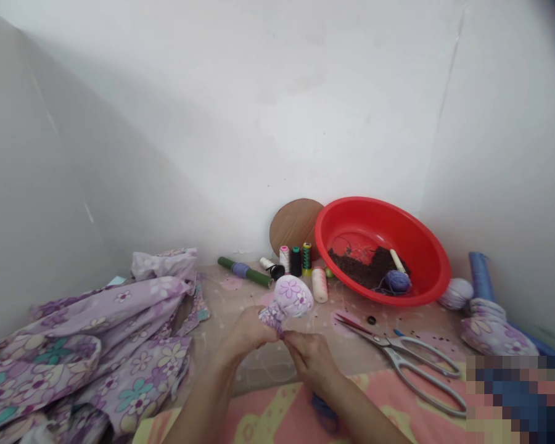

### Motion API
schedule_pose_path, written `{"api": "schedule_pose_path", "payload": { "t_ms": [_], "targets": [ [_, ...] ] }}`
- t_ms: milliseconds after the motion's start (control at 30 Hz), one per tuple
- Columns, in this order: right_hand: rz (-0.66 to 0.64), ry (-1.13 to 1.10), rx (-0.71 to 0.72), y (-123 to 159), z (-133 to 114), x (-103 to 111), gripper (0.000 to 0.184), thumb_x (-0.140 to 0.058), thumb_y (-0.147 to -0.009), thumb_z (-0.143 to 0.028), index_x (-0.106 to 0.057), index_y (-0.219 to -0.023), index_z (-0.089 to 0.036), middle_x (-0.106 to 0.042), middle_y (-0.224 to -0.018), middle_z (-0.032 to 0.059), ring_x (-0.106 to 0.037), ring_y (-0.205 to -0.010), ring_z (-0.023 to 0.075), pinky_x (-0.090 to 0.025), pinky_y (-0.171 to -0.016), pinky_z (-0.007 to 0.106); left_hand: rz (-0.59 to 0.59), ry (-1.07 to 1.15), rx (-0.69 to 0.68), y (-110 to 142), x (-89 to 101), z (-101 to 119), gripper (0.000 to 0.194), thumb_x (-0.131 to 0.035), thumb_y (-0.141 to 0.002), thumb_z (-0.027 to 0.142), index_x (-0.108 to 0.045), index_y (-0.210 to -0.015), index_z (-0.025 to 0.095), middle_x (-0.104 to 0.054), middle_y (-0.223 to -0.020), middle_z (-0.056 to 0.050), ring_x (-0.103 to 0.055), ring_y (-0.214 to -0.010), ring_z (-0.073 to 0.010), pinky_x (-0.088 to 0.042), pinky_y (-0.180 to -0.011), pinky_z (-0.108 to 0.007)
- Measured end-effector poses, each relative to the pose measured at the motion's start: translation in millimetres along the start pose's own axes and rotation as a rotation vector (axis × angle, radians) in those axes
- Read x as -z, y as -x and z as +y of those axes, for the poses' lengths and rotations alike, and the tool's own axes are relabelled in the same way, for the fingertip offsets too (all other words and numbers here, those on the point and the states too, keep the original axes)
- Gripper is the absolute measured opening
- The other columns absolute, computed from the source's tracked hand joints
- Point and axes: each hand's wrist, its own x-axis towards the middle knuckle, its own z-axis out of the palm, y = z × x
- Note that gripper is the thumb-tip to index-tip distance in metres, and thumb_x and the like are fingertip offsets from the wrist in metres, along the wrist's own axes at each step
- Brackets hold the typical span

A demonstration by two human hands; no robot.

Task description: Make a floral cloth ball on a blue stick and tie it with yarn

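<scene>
As seen left to right along a corner of white plaster walls (277,111): heap of lilac floral cloth (106,351) on a tabletop under a speckled translucent sheet (259,364); green cylindrical roll with a purple band (245,271) behind; left hand (247,333) closed around the gathered neck of a round stuffed lilac floral-cloth ball (293,297), held above the sheet; right hand (309,361) against the left, fingers pinching the same neck, over a pink-and-yellow patterned cloth (277,419). Behind the ball, upright thread spools (296,260) beside a round cardboard disc (295,228). Farther right, red plastic basin (425,271) holding dark crumbly material and a blue yarn ball (396,281); open steel scissors (398,354) flat on the sheet; upright blue roll (481,277).
</scene>
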Motion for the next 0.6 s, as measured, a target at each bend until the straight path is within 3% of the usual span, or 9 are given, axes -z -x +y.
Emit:
{"api": "schedule_pose_path", "payload": {
  "t_ms": [100,200,467,600],
  "targets": [
    [-0.040,0.061,0.000,0,4,0,0.028,-0.035,-0.077,-0.013,-0.060,-0.089,-0.018,-0.065,-0.066,0.0058,-0.059,-0.063,0.0158,-0.037,-0.056,0.021,0.062,-0.146,-0.024,-3,0.2,-2,0.010,-0.052,-0.045,0.011,-0.051,-0.055,0.013,-0.040,-0.039,0.007,-0.033,-0.037,-0.0057,-0.021,-0.035,-0.018],
    [-0.059,0.089,-0.028,2,11,-2,0.029,-0.035,-0.077,-0.014,-0.058,-0.093,-0.018,-0.065,-0.070,0.0058,-0.060,-0.065,0.0155,-0.038,-0.056,0.021,0.040,-0.142,-0.013,-4,3.1,-6,0.012,-0.051,-0.046,0.012,-0.052,-0.058,0.013,-0.039,-0.040,0.007,-0.033,-0.037,-0.0060,-0.021,-0.034,-0.018],
    [-0.131,0.189,-0.030,0,9,1,0.025,-0.036,-0.076,-0.014,-0.058,-0.087,-0.018,-0.065,-0.069,0.0049,-0.060,-0.064,0.0156,-0.036,-0.055,0.021,0.015,-0.145,-0.020,-2,5.0,-7,0.012,-0.053,-0.048,0.015,-0.051,-0.060,0.013,-0.040,-0.043,0.007,-0.032,-0.037,-0.0054,-0.021,-0.034,-0.017],
    [-0.132,0.213,0.013,-2,4,1,0.024,-0.037,-0.075,-0.013,-0.059,-0.084,-0.018,-0.064,-0.066,0.0046,-0.059,-0.063,0.0160,-0.034,-0.054,0.022,0.071,-0.240,-0.026,-4,0.6,-4,0.013,-0.051,-0.045,0.011,-0.053,-0.059,0.013,-0.042,-0.045,0.006,-0.036,-0.041,-0.0067,-0.024,-0.037,-0.017]
  ]
}}
